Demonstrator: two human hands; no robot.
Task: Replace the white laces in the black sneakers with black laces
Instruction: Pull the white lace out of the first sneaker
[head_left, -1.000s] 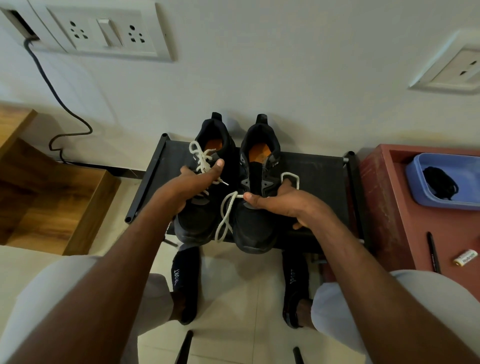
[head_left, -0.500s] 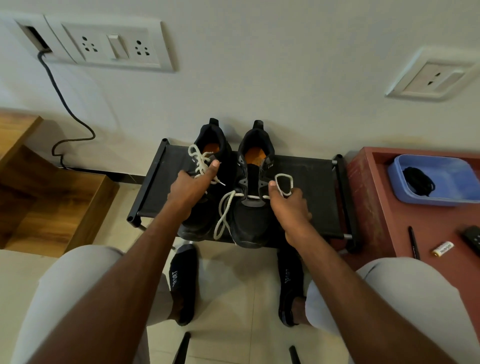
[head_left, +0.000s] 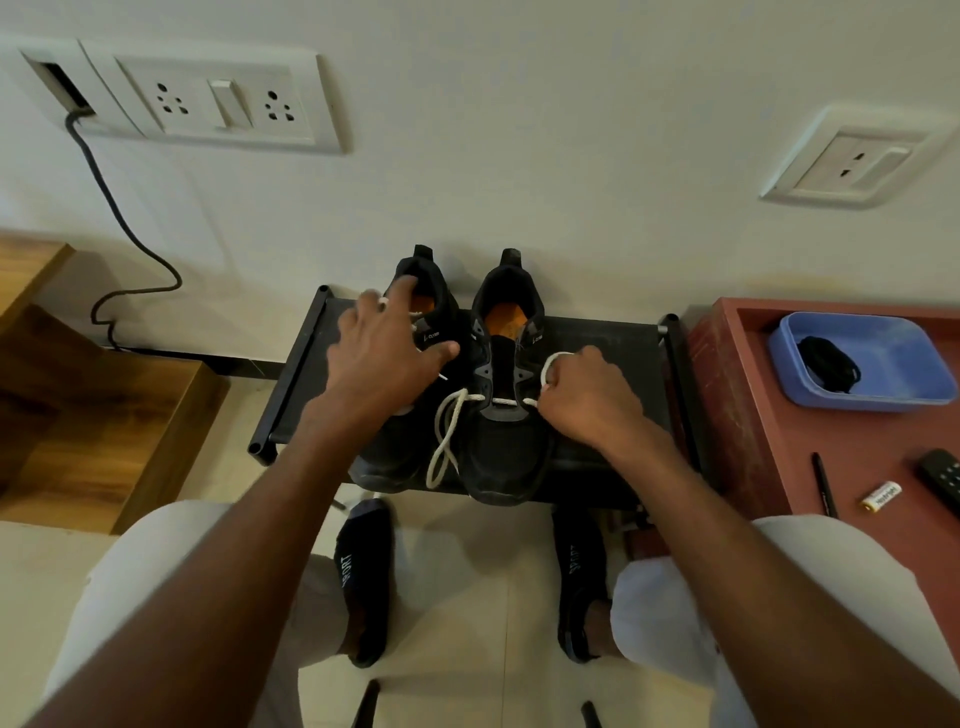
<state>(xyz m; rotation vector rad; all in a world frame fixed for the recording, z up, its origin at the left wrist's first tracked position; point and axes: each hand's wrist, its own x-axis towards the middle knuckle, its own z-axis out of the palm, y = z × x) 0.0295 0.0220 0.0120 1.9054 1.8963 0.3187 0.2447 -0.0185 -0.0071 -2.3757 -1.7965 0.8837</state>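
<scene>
Unlacing, right sneaker (head_left: 501, 415) on the black rack (head_left: 597, 343): my right hand (head_left: 587, 400) pinched the white lace (head_left: 447, 431) at its last eyelets, left hand (head_left: 379, 353) spread flat on the other sneaker (head_left: 415, 332); best practice, I judged, a level outward draw with both shoes steadied.

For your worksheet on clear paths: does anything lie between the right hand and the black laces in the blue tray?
Nothing visible does. The right hand grips the white lace on the right sneaker; between it and the black laces are only bare rack and the blue tray rim.
</scene>
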